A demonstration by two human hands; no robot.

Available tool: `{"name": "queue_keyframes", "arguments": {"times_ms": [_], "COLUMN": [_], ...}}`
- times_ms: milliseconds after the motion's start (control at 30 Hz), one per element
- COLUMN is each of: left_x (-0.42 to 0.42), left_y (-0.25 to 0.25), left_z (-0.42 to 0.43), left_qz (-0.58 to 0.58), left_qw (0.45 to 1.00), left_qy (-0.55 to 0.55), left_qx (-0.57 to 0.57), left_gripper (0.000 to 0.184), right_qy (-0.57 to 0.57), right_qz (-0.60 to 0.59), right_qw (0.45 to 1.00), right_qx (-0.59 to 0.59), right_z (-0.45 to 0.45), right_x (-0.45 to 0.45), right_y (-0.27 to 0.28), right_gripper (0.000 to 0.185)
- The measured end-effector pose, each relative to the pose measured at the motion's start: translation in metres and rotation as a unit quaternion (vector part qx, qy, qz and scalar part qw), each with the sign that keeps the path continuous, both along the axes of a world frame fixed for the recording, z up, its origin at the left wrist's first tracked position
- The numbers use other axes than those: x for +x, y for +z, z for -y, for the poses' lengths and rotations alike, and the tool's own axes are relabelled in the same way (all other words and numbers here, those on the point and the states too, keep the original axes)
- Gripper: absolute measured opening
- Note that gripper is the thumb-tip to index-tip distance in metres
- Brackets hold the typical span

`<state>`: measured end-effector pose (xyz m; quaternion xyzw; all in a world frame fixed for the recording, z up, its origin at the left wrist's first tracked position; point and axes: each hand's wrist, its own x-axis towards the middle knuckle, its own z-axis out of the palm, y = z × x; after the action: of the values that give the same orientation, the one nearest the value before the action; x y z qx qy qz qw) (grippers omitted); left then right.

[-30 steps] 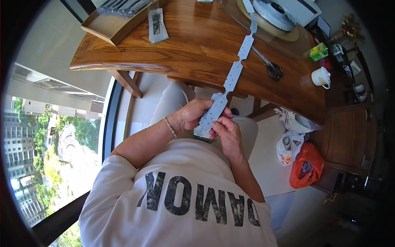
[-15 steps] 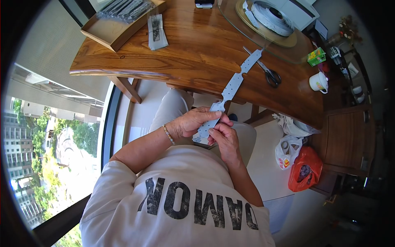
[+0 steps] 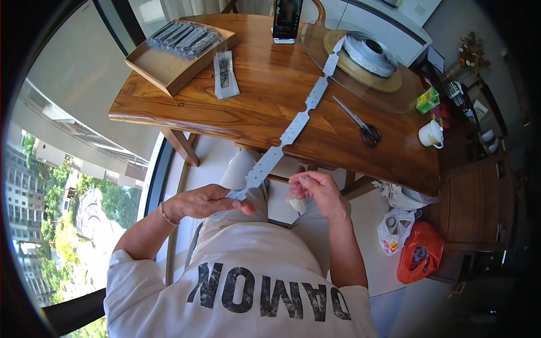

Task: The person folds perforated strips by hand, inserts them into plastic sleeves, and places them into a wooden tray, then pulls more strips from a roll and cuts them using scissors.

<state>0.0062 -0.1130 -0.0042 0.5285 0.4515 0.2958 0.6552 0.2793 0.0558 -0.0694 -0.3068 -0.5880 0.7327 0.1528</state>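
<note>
My left hand, with a beaded bracelet on its wrist, is closed on the near end of a pale blue-white strip. The strip has dark dots and notched, repeating segments. It runs taut and slanting up over the table edge to a large roll of the same material. My right hand is apart from the strip, over my lap, with its fingers loosely bent and nothing visible in them. Scissors with black handles lie on the table to the right of the strip.
On the wooden table are a shallow box of wrapped bundles, a banded stack of strips, a phone on a stand, a green carton and a white mug. Plastic bags sit on the floor at right.
My left hand has moved left and down, drawing the strip out longer from the roll. My right hand has let go of the strip and is now apart from it. The view has tilted up.
</note>
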Motion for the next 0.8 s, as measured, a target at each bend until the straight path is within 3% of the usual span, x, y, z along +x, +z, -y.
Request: {"name": "queue_keyframes", "arguments": {"times_ms": [200,367,500,800], "left_x": [-0.026,-0.021,-0.026,-0.036], "left_y": [0.002,-0.002,-0.006,-0.03], "left_z": [0.075,0.116,0.135,0.155], "left_qz": [-0.152,-0.163,-0.199,-0.196], "left_qw": [0.986,0.984,0.975,0.967], "left_qy": [0.047,0.072,0.068,0.086], "left_qx": [-0.059,-0.012,-0.076,-0.136], "left_gripper": [0.035,0.041,0.043,0.045], "right_qy": [-0.054,-0.054,-0.007,-0.011], "right_qz": [-0.061,-0.09,-0.112,-0.06], "right_qw": [0.991,0.985,0.988,0.987], "right_qx": [-0.103,-0.14,-0.101,-0.147], "right_z": [0.006,0.022,0.032,0.054], "right_x": [-0.058,-0.1,-0.114,-0.114], "right_y": [0.013,0.008,-0.011,-0.01], "right_gripper": [0.033,0.031,0.029,0.023]}}
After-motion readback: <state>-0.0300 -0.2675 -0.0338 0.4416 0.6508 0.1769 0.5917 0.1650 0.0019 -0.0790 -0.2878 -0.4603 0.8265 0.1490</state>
